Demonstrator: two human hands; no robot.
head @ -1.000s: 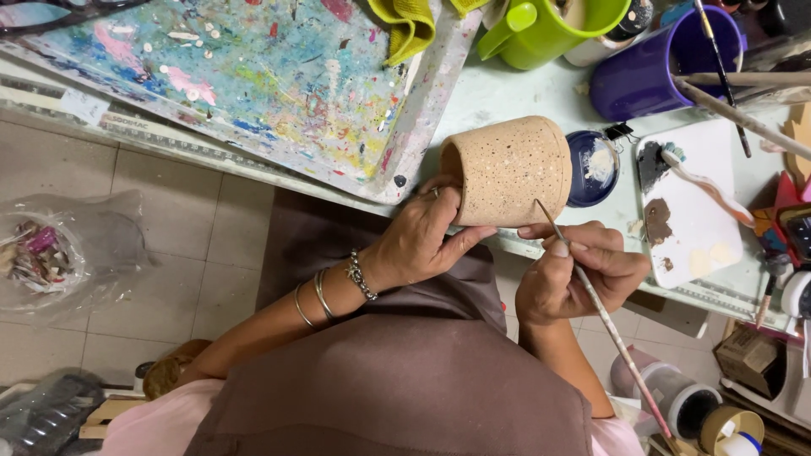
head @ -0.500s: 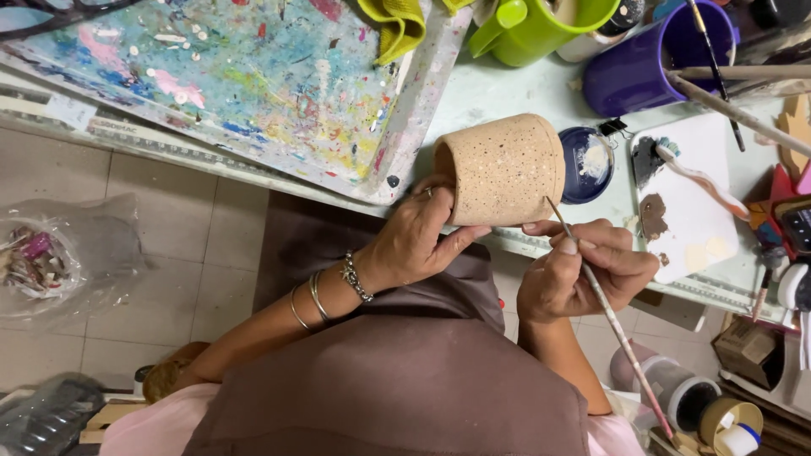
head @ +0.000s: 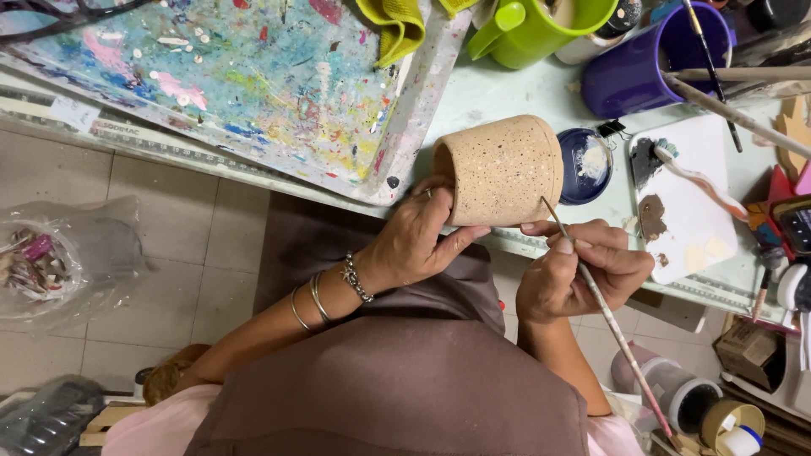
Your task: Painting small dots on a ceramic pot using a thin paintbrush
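Note:
My left hand [head: 414, 245] grips a speckled tan clay cup [head: 503, 169] lying on its side, fingers inside its open rim and thumb beneath it. My right hand [head: 579, 270] pinches a thin paintbrush [head: 604, 317] like a pencil. The brush tip touches the cup's lower right side, and the long handle slants down toward my lap. Both hands hover over the front edge of a pale green table [head: 498, 93]. Bracelets circle my left wrist.
A paint-splattered tray [head: 228, 76] fills the upper left. A green mug [head: 541, 29], a purple cup [head: 646, 72] with brushes, a small blue dish [head: 587, 165] and a white palette tile [head: 688, 211] with a toothbrush stand behind the cup. Jars and clutter sit at lower right; a plastic bag [head: 59, 257] lies on the tiled floor.
The cup and both hands have stayed almost in place; the brush tip has shifted slightly along the cup's side. The view itself has drifted a little.

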